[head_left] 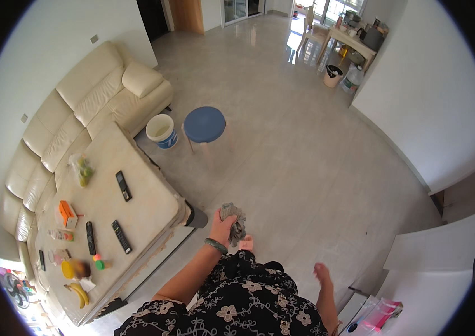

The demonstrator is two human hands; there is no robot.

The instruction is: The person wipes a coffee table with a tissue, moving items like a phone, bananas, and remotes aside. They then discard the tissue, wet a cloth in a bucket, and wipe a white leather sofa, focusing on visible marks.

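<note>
My left hand (222,229) grips a crumpled grey cloth (234,218) in front of my body, above the tiled floor. A dark green bangle (216,245) circles that wrist. Down at my right side hangs my right hand (322,272), apart from any object; it is small and blurred, so its finger pose is unclear. Below the cloth a pink slipper (246,242) shows on one foot. Left of the cloth stands a coffee table (149,180) with a pale, marbled top and worn edges.
Remote controls (121,236), bagged green fruit (82,170), an orange-and-white box (67,214) and bananas (79,295) lie on the table. Beyond are a cream leather sofa (95,96), a white bucket (161,128) and a blue-topped stool (204,124). A white cabinet (430,256) stands right.
</note>
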